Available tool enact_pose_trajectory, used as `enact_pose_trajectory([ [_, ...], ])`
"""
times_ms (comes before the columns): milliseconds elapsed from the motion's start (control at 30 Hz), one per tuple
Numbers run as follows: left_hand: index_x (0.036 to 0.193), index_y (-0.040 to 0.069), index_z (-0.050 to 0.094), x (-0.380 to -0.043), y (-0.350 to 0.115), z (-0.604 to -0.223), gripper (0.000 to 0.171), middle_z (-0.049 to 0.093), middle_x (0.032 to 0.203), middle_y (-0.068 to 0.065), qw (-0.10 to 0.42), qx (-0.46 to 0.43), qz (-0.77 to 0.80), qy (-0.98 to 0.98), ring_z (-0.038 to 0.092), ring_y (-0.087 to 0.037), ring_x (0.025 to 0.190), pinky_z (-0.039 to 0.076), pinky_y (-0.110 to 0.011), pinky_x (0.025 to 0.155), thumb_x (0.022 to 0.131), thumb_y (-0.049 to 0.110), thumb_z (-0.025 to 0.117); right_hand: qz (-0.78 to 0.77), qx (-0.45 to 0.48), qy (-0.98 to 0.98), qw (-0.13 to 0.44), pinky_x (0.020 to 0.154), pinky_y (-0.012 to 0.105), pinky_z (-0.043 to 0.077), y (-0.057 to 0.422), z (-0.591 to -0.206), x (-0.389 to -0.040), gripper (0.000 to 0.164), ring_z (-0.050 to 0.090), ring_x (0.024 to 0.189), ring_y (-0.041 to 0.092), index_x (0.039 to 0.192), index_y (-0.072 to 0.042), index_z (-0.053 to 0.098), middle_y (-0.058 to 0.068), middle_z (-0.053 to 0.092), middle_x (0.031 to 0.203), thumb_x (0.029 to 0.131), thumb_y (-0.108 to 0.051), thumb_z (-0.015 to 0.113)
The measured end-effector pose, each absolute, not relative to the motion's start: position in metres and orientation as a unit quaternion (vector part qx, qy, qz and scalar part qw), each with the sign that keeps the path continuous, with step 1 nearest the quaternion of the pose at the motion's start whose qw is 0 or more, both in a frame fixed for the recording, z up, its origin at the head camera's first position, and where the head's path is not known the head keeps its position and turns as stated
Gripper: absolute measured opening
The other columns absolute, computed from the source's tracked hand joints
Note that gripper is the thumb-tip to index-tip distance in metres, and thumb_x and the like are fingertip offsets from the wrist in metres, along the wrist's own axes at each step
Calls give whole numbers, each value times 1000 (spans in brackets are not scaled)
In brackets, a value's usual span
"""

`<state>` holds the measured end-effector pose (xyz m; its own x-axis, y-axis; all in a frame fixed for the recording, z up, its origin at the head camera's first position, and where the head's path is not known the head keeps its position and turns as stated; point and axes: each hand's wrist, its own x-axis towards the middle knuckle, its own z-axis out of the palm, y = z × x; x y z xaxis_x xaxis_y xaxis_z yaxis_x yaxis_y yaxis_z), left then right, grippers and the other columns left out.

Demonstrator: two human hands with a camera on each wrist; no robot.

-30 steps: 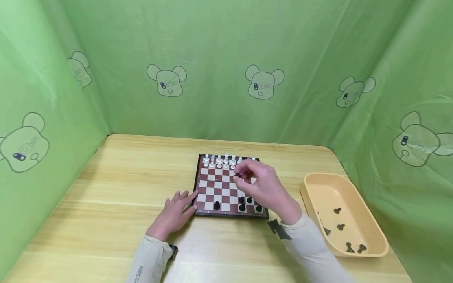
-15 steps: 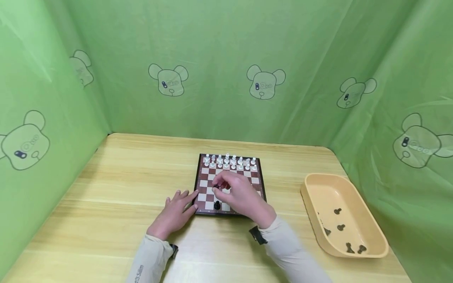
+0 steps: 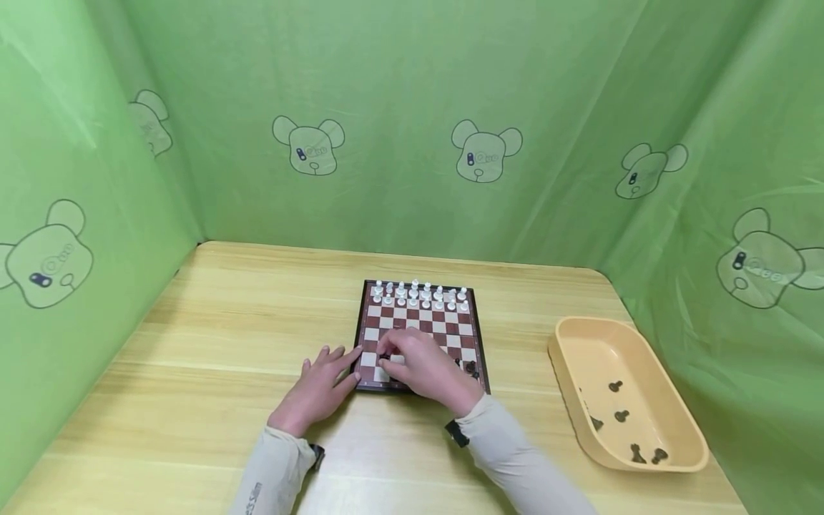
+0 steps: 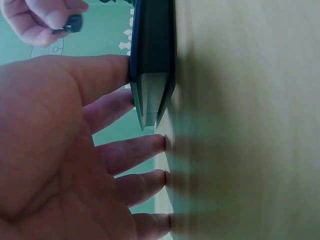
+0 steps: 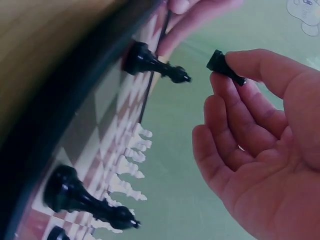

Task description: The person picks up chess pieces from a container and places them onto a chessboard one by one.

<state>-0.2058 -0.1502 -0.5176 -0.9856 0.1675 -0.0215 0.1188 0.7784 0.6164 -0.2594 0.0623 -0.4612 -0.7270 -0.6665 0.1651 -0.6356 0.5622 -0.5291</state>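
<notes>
Above the chessboard (image 3: 426,320), one pinched black piece (image 5: 220,65)

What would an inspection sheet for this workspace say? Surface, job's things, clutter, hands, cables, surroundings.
Surface: wood-grain table.
Job's things: chessboard; white pieces in two far rows; standing black pieces nearer the person; orange tub at right, with loose black pieces.
Clutter: nothing seen.
Hands: left hand touches chessboard's left edge; right hand pinches a black piece above it.
Cables: nothing seen.
Surroundings: green curtain with bear-head prints.
</notes>
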Motion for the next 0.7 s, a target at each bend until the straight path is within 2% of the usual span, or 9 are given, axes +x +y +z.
enact_pose_trajectory([
  [433,156,15,47,-206,-150,-518,52,39,159,-28,42,75,323,942,23,-54,150,9,-76,118,107,31,55,-225,-397,889,37,94,39,57,55,-474,-263,10,66,96,18,104,-9,72,2,75,101,95,-11,74],
  [700,156,15,48,-206,-150,-517,51,39,159,-29,42,74,326,942,23,-54,150,9,-76,118,107,30,55,-210,-398,893,34,91,35,58,55,-480,-264,9,67,92,17,103,-10,73,1,75,99,95,-12,75],
])
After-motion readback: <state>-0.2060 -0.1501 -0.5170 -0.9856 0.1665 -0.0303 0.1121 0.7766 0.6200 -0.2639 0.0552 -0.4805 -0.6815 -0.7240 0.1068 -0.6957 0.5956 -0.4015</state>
